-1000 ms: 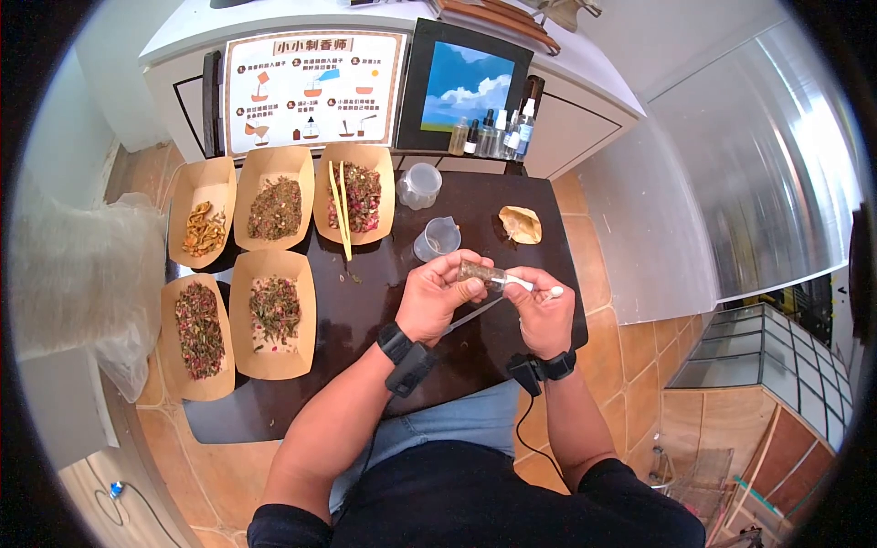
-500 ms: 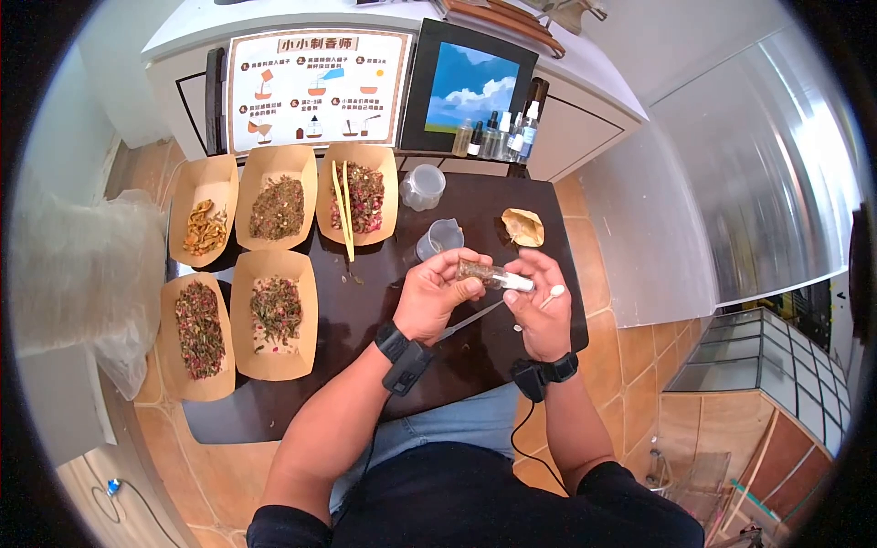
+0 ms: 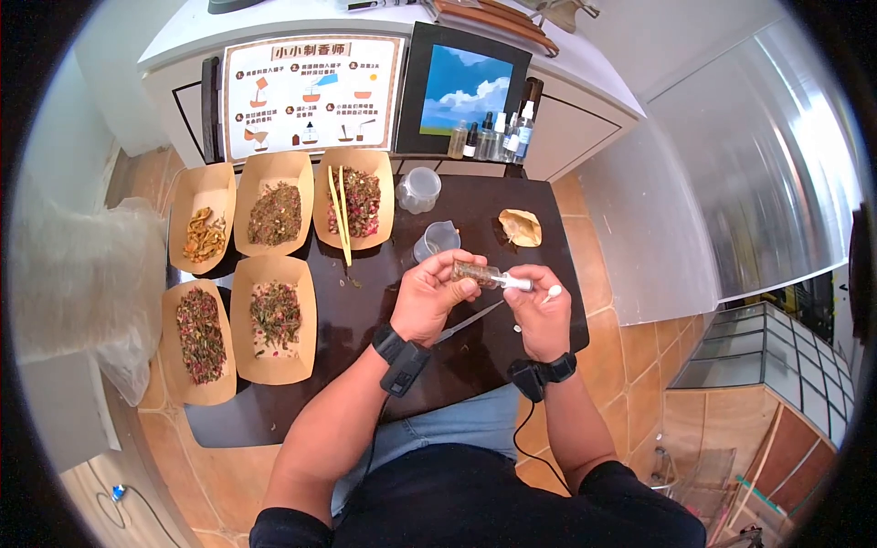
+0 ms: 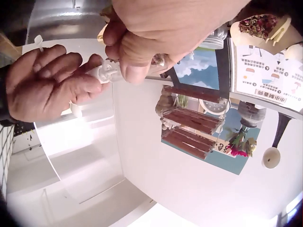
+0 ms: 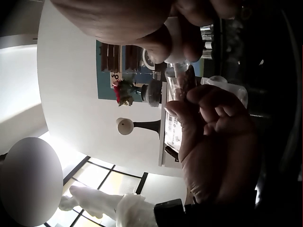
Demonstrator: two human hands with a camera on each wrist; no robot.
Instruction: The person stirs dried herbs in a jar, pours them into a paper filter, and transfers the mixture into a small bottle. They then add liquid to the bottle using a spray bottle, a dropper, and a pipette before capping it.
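In the head view my left hand (image 3: pixel 425 301) grips a small clear glass bottle (image 3: pixel 473 272) by its body. Brown dried bits show through the glass. The bottle lies nearly level, its neck toward my right hand (image 3: pixel 545 321). Thumb and fingers of that hand pinch the white cap (image 3: pixel 518 283) on the neck. A small white piece with a rounded end (image 3: pixel 552 293) sticks out from the right hand's grasp. In the right wrist view the bottle (image 5: pixel 176 80) joins the cap (image 5: pixel 174 40) between the two hands.
Paper trays (image 3: pixel 239 356) of dried herbs and petals cover the table's left; yellow tongs (image 3: pixel 339 215) lie across one. Beyond my hands stand a clear plastic cup (image 3: pixel 437 239) and a clear jar (image 3: pixel 419 192). A crumpled brown paper piece (image 3: pixel 521 228) lies right. Small bottles (image 3: pixel 498 137) line the back.
Half a second ago my right fingers lifted and spread at the cap; now they are closed round it again. My left hand keeps holding the bottle in nearly the same place.
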